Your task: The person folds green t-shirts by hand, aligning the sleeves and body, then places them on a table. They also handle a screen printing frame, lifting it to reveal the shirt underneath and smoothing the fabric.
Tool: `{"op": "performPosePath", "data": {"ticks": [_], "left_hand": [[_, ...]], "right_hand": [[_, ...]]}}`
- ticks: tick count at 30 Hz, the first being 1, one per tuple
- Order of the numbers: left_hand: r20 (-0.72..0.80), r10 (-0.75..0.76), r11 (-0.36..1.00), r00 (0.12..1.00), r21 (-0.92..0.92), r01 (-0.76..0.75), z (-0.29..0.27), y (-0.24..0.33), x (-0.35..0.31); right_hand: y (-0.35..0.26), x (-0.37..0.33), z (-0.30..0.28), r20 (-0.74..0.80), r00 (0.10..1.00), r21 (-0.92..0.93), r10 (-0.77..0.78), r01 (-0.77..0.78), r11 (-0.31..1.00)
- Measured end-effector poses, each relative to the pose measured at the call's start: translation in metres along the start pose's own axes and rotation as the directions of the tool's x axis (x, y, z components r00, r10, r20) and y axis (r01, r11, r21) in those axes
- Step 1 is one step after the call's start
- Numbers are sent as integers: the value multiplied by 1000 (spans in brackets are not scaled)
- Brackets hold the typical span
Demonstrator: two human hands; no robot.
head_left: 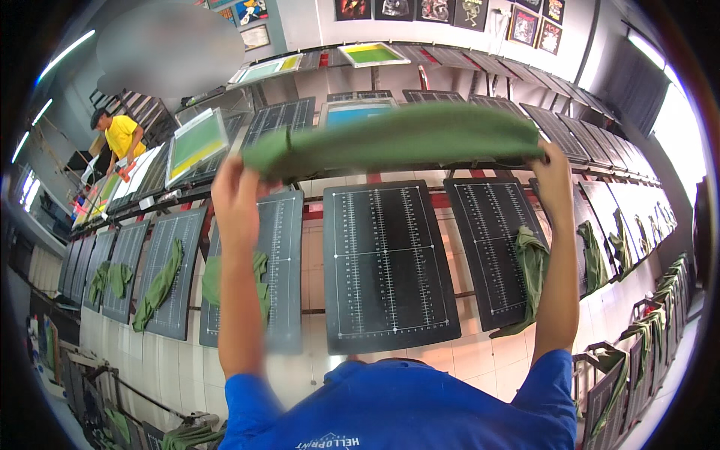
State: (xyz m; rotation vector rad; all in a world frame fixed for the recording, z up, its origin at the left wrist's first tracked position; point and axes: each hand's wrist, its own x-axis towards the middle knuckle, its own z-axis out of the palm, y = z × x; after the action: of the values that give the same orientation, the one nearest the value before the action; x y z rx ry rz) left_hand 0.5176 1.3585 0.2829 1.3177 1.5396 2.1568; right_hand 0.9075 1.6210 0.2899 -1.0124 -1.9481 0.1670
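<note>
A green cloth garment (405,141), blurred by motion, is stretched sideways in the air between my two hands. My left hand (237,193) is closed on its left end, and my right hand (553,174) grips the right end. Both my arms reach forward, well apart. Below the raised cloth lies a bare black printing board (390,266) with white ruler markings. Beside it on the right, another marked board (480,255) carries a crumpled green garment (531,277) at its edge. More green cloth (259,289) lies on the board behind my left forearm.
Rows of similar boards run left and right, several with bunched green garments (161,289). Framed printing screens (196,146) rest on the far row. A person in a yellow shirt (120,136) works at the far left. Racks with hanging green cloth (645,330) stand at the right.
</note>
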Motion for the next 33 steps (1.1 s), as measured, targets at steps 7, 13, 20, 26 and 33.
{"op": "performPosePath", "data": {"ticks": [7, 13, 20, 26, 33], "left_hand": [[-55, -224, 927, 973, 296, 230, -28, -68, -184], [-57, -414, 770, 909, 511, 383, -51, -159, -311], [-141, -603, 645, 785, 492, 584, -68, -221, -377], [-341, -651, 478, 679, 511, 715, -50, -254, -362], [-338, -696, 653, 633, 69, 755, -57, -228, -363]], "right_hand": [[69, -171, 69, 131, 978, 251, 163, -191, 949], [103, -300, 129, 485, 659, 458, 575, -751, 475], [144, -371, 145, 574, 420, 364, 703, -900, 241], [156, -376, 153, 528, 737, 73, 422, -534, 842], [157, -368, 118, 678, 582, 29, 449, -631, 775]]}}
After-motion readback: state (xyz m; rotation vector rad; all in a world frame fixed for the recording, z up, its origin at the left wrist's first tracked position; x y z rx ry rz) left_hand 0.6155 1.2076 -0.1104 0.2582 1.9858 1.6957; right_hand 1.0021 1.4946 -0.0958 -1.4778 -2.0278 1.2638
